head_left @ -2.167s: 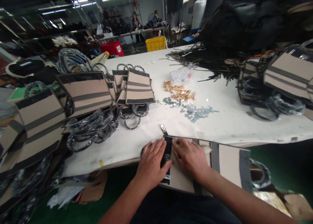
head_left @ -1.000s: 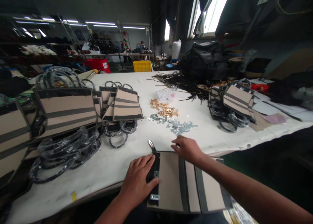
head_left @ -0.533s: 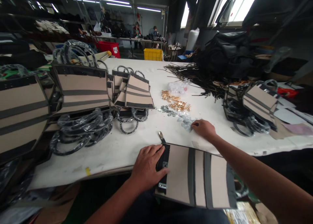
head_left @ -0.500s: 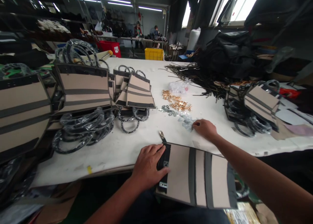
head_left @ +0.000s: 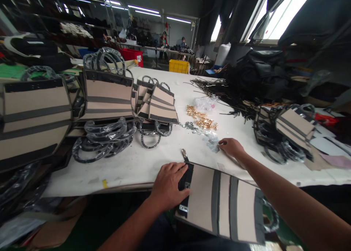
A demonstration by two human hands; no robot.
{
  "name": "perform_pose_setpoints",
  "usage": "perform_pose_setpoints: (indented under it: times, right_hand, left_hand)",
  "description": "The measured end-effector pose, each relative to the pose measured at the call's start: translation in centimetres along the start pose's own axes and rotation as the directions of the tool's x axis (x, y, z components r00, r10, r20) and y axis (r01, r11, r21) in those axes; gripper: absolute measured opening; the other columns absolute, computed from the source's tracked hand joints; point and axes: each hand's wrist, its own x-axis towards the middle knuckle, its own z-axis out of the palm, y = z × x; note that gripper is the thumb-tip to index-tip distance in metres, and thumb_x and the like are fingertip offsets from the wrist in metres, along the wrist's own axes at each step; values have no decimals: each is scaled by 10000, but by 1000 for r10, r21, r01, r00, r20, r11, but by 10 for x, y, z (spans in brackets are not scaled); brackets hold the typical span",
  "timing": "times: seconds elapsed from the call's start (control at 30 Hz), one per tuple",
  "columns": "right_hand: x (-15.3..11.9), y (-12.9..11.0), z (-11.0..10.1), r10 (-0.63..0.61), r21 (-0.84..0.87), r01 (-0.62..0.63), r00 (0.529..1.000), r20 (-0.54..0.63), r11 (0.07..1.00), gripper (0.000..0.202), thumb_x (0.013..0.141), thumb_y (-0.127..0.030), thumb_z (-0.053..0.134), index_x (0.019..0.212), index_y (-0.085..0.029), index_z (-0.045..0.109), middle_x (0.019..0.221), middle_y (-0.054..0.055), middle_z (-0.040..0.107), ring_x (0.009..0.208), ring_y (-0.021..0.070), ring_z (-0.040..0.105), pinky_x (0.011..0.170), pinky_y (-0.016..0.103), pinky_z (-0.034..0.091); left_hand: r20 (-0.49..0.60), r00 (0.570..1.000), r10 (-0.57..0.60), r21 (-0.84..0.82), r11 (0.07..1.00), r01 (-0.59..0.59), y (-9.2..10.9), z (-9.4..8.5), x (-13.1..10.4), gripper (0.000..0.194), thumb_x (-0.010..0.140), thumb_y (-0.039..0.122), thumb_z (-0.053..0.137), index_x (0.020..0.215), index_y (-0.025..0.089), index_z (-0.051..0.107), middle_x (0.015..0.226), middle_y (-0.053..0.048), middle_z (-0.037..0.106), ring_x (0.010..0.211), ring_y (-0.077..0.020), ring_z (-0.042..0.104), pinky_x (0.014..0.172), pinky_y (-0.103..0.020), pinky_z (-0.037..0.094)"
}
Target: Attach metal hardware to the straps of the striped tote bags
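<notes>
A beige bag panel with grey stripes (head_left: 204, 192) lies at the table's front edge, partly overhanging it. My left hand (head_left: 171, 183) rests on its black left end, gripping the edge with the thumb on top. A short black strap with a metal tip (head_left: 184, 154) sticks out beyond the fingers. A small metal plate (head_left: 183, 208) sits on the black band. My right hand (head_left: 230, 148) has its fingertips pinched at the edge of the small clear plastic pieces (head_left: 211, 143); what is between them is too small to make out. Gold metal pieces (head_left: 205, 123) lie behind.
Stacked striped panels (head_left: 108, 90) with wrapped ring handles (head_left: 102, 141) fill the left. More panels (head_left: 294, 124) lie at the right. Black cords (head_left: 233, 97) and a clear bag (head_left: 204, 104) are farther back. Two people sit beyond a yellow crate (head_left: 178, 66).
The camera view has turned slightly left, so the scene sits farther right. Both hands stay in nearly the same places, the left on the panel and the right at the plastic pieces.
</notes>
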Motion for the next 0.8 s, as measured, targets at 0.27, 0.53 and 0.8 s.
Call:
perform_pose_setpoints:
  times: [0.27,0.53,0.8]
  right_hand:
    - [-3,2,-7,-20,143,20,1000,-1,989,132,829,-254,700,887,-220,815,890,47,797,793,202,701,641,263,442]
    - [-21,-10,-27,-51,289,29,996,70,957,237,879,-232,657,1054,-183,809,812,25,762,521,118,631,579,233,470]
    - [-80,-64,-47,-236,419,124,945,226,899,245,864,-356,686,999,-198,817,714,14,710,542,137,586,538,241,454]
  left_hand:
    - [5,1000,8,9,1000,-8,0,-2,0,776,779,462,824,1490,259,587,1532,-30,594,1375,-306,512,1206,-498,350]
    - [3,1000,6,14,1000,-6,0,-2,1,755,785,456,822,1481,277,591,1529,-33,592,1375,-307,516,1212,-503,347]
    - [-2,1000,15,0,1000,-15,4,-2,0,765,779,469,830,1479,267,594,1516,-39,602,1375,-314,513,1198,-511,356]
